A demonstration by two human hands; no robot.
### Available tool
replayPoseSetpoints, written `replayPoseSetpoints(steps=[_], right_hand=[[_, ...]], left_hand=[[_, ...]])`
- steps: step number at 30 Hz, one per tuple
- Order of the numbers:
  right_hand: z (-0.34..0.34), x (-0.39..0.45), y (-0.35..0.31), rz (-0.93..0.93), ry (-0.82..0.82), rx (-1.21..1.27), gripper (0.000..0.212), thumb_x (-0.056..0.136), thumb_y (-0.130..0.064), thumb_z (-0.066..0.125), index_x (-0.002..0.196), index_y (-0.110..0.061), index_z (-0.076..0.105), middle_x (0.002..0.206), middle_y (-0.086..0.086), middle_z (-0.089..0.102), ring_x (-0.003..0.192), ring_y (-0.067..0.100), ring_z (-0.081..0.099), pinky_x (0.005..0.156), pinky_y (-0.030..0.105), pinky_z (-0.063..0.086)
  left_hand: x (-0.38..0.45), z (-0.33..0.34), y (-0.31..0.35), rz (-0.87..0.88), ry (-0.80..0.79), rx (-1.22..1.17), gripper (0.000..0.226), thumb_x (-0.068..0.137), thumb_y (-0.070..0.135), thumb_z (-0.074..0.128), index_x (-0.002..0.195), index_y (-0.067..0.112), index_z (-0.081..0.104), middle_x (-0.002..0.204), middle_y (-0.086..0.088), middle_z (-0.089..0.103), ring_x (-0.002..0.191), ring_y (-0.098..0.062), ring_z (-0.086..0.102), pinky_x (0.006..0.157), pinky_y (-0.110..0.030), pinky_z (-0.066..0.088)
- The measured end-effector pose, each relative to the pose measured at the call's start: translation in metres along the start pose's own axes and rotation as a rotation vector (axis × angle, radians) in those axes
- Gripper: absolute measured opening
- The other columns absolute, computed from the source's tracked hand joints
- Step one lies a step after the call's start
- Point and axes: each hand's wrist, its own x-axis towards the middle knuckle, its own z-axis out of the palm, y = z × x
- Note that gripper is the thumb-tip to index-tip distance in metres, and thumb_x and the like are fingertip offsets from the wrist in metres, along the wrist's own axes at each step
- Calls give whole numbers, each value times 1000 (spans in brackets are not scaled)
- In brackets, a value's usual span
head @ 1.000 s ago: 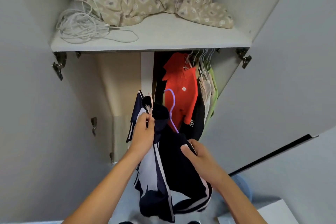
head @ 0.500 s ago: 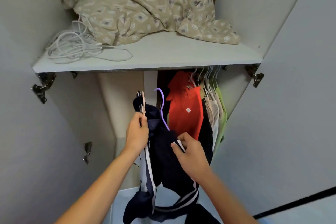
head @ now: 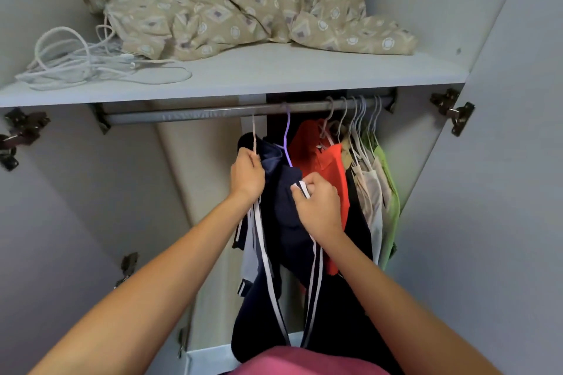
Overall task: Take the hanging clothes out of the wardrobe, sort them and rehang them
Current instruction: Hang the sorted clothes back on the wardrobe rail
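Observation:
Navy clothes with white stripes (head: 285, 222) hang from two hangers whose hooks reach the metal rail (head: 189, 116). My left hand (head: 246, 175) grips the neck of the pale hanger (head: 253, 131) together with the navy fabric. My right hand (head: 318, 202) pinches a striped edge of the navy garment below the purple hanger (head: 286, 137). To the right on the rail hang a red polo shirt (head: 323, 155), a dark garment, cream clothes (head: 370, 188) and a light green one (head: 388, 179).
The shelf (head: 274, 70) above the rail bears a patterned beige quilt (head: 243, 0) and a coil of white cable (head: 76, 57). Both wardrobe doors stand open, with hinges (head: 452, 111) at either side. The left stretch of rail carries no hangers.
Both hands rose with the navy clothes, and the two hanger hooks now reach the rail. The view tilted upward, showing the rail under the shelf.

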Motion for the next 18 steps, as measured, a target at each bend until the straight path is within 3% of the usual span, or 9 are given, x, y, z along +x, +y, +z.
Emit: replayPoseSetpoints(steps=[5, 8, 13, 18], right_hand=[[7, 48, 1, -16, 59, -81, 18, 95, -29, 69, 87, -18, 58, 74, -3, 65, 70, 21, 62, 66, 45, 53], [6, 71, 0, -40, 87, -127, 17, 97, -29, 68, 89, -16, 59, 73, -2, 65, 71, 22, 62, 64, 40, 49], [5, 94, 9, -50, 95, -291, 14, 100, -27, 63, 103, -14, 59, 76, -1, 61, 76, 25, 52, 83, 39, 39], [18, 91, 36, -128, 35, -413, 16, 99, -24, 63, 108, -16, 52, 70, -2, 63, 67, 27, 56, 92, 42, 41]], left_hand=[[41, 13, 11, -21, -32, -7, 17, 108, 15, 41, 111, 5, 54, 110, -17, 63, 94, -33, 58, 79, -40, 48], [66, 18, 19, -24, -45, 53, 23, 107, 15, 43, 118, 0, 56, 116, -26, 66, 103, -42, 62, 85, -42, 50], [86, 34, 28, -71, -80, 93, 23, 100, 13, 44, 122, 6, 49, 125, -25, 55, 108, -43, 58, 82, -36, 46], [78, 53, 14, -10, -204, 253, 40, 96, 6, 51, 135, 0, 42, 131, -27, 46, 125, -42, 43, 99, -41, 44]])
